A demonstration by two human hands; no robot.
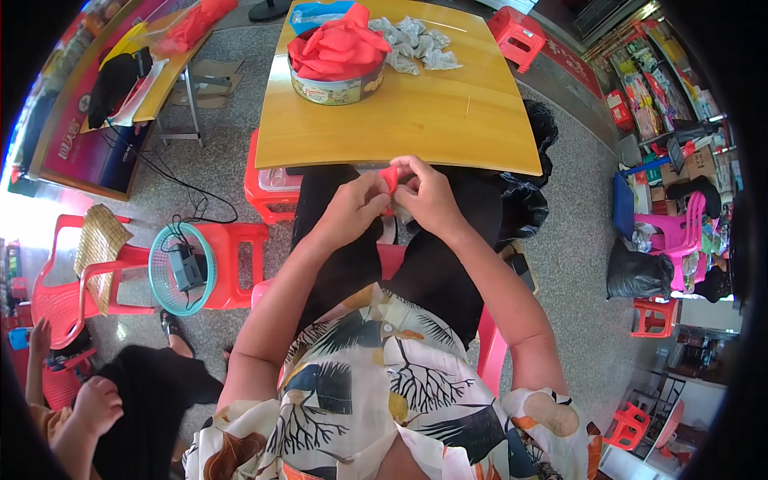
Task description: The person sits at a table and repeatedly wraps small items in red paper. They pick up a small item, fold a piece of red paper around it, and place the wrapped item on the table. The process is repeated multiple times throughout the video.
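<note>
Both hands meet over my lap, just in front of the table's near edge. Pinched between them is a small red piece of thin, soft material [390, 178]; its exact kind does not show. My left hand [350, 210] grips it from the left with closed fingers. My right hand [426, 198] has thumb and forefinger closed on its other side. A pale bit shows under the fingers, too covered to name. On the yellow table [408, 120] stands a round tin [336, 90] heaped with similar red pieces [339, 46].
Crumpled pale translucent pieces [416, 44] lie beside the tin, with a blue container [318, 14] behind it. Red stools [238, 264] and a turquoise basket [182, 268] stand to the left. Another person's hand [99, 406] shows at lower left. Black bags [524, 212] sit at right.
</note>
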